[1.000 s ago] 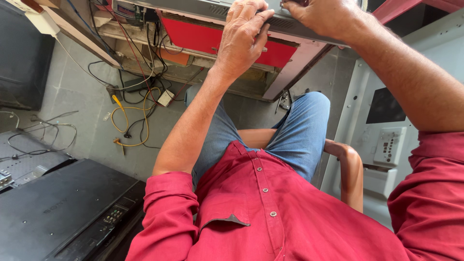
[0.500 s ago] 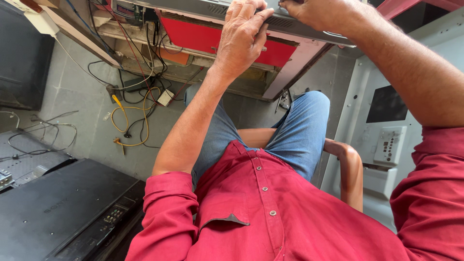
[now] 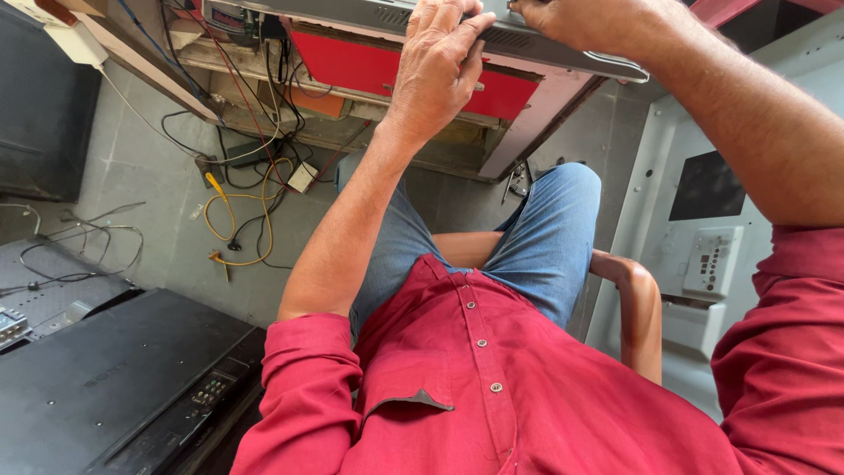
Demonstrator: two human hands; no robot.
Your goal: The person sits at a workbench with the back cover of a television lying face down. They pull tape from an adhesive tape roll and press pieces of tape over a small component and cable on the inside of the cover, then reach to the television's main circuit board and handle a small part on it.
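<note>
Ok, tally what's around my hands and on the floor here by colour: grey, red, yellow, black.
Grey: 1, the grey device edge that the left hand and right hand both grip.
Red: 1, the red panel under it.
Yellow: 1, the yellow cable looped on the floor.
Black: 1, the black flat unit at lower left.
Total: 4.

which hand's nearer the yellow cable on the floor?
Left. The left hand grips the grey device's edge, above and right of the yellow cable. The right hand sits farther right on the same device.
</note>
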